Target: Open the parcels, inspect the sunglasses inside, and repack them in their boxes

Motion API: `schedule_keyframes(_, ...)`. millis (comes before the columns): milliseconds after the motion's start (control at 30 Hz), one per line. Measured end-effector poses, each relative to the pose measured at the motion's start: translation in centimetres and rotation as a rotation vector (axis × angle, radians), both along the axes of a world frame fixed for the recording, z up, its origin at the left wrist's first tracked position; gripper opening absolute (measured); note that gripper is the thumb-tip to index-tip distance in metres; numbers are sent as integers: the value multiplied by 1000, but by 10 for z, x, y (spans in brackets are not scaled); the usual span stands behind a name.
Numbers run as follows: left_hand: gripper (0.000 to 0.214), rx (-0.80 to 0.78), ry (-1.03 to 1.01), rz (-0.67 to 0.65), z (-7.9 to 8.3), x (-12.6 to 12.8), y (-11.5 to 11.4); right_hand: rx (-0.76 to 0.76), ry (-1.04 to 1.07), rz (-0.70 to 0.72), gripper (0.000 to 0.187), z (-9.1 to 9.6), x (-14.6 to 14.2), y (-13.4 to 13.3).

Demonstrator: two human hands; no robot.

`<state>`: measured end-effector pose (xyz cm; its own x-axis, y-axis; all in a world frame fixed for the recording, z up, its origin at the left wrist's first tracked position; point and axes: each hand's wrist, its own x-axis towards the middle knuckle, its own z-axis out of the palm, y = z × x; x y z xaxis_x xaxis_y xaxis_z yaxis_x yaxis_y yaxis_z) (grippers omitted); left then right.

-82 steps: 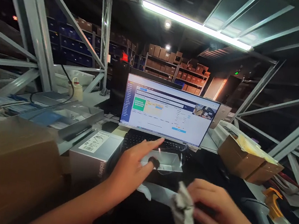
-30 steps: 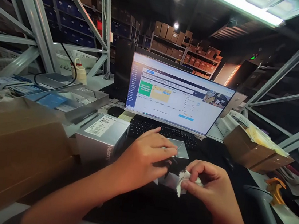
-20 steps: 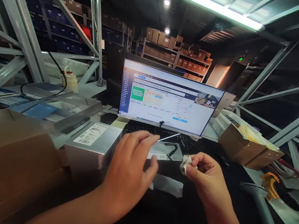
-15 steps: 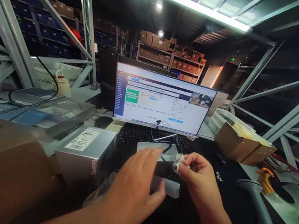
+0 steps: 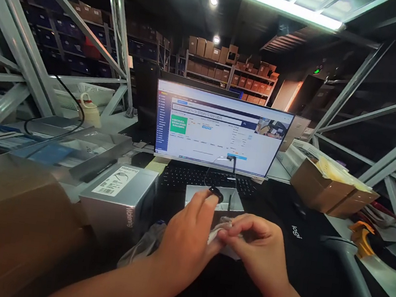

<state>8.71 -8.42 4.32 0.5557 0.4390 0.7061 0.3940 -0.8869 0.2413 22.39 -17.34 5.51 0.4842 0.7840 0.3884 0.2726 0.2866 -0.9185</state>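
My left hand [image 5: 186, 237] and my right hand [image 5: 257, 251] meet over the black desk mat [image 5: 300, 259], both pinching a small crumpled white wipe [image 5: 220, 224]. Just beyond them stands a small open grey box [image 5: 213, 198] with a black cable end [image 5: 218, 193] at its rim; the thin cable rises toward the monitor [image 5: 218, 129]. The black keyboard [image 5: 197, 177] lies behind the box. A clear plastic bag [image 5: 141, 248] lies by my left wrist.
A silver carton with a label [image 5: 118, 201] stands left of my hands, a large brown carton [image 5: 1, 225] nearer left. An open brown box [image 5: 327, 190] and a grey barcode scanner [image 5: 346, 265] sit at right. Metal racking surrounds the desk.
My left hand has come back from the box to join the right hand on the wipe. The black cable end now rests at the box rim.
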Motion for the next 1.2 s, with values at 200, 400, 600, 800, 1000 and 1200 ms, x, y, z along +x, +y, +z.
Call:
schedule_keyframes(200, 54, -101, -42, -170, 6, 0, 4, -14, 20, 32, 18, 3, 2, -1)
schedule_keyframes(400, 53, -287, 83, -348, 12, -4, 10, -102, 352, 128, 32, 14, 22, -4)
schedule_keyframes(600, 57, -447, 139, -478, 13, -5, 11, 26, 755, 133, 38, 24, 48, 3)
schedule_keyframes(800, 65, -661, -27, -453, 9, -2, 10, 70, 758, 110, 36, 13, 44, 22)
schedule_keyframes(1000, 65, -757, -61, -428, 8, 3, 13, 11, 727, 267, 27, 0, 23, 21)
schedule_keyframes(1200, 62, -756, -77, -461, 9, -1, 14, 55, 456, 421, 14, -8, 27, 21)
